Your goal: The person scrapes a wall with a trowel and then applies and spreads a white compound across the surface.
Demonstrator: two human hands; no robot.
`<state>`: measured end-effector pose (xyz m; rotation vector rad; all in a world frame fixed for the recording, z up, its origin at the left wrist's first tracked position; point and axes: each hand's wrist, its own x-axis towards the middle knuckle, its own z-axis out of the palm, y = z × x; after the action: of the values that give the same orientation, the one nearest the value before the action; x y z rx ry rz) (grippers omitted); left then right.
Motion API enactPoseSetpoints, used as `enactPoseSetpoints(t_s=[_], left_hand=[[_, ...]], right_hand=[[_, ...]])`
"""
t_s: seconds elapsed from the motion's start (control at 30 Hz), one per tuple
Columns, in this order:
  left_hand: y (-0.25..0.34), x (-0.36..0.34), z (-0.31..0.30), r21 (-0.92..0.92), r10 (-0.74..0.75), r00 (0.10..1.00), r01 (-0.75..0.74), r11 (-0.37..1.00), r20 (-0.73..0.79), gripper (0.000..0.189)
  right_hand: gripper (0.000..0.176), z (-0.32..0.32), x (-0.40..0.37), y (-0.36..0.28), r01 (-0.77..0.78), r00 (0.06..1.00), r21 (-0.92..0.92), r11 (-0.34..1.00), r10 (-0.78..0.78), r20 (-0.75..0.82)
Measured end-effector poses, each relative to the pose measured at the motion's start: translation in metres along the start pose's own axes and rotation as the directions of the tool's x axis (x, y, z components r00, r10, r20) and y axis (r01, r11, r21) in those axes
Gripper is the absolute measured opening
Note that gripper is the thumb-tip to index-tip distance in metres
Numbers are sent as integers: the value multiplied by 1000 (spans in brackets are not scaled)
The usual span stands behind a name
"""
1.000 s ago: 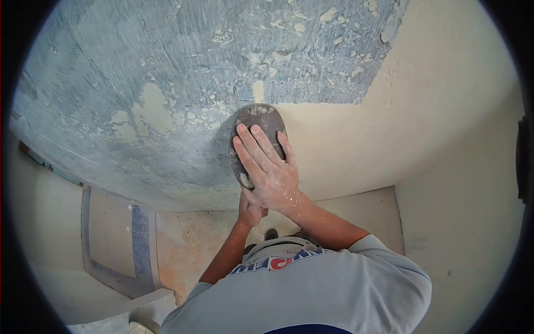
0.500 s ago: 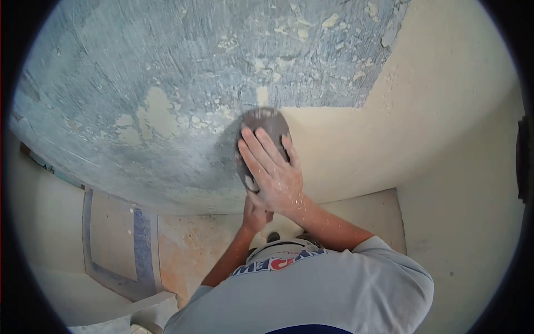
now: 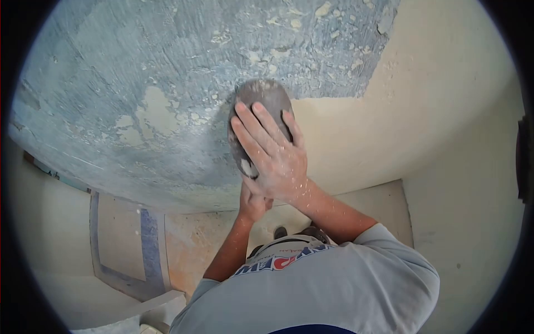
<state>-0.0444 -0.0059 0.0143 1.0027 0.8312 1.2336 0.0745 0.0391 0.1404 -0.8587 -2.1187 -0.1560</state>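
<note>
My right hand lies with its fingers stretched out over a dark grey, oval tool head against the wall. Dust and white specks cover that hand and its forearm. Just below, my left hand is closed near the lower end of the tool; what it grips is hidden. The tool's top edge overlaps the rough blue-grey patch, which has peeling cream spots. Smooth cream wall lies right of the tool.
A blue-edged panel is at the lower left, beside a stained orange-brown floor area. A white ledge stands at the bottom left. A dark object is on the right wall.
The tool and both my hands have moved up along the wall. My right hand is still flat on the tool, and my left hand remains closed below it.
</note>
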Motion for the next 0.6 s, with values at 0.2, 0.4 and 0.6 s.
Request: enactPoseSetpoints(t_s=[0.2,0.4,0.6], left_hand=[[-16,-2,19,3,261,959,-263,965,-112,66],[-17,2,-11,-16,24,1000,-24,1000,17,69],[-6,-3,9,77,198,979,-194,978,-49,69]], right_hand=[[77,20,-24,-2,-26,999,-38,999,28,36],[80,11,-4,-3,-6,1000,-52,999,5,-4],[82,5,-8,-4,-22,998,13,1000,21,53]])
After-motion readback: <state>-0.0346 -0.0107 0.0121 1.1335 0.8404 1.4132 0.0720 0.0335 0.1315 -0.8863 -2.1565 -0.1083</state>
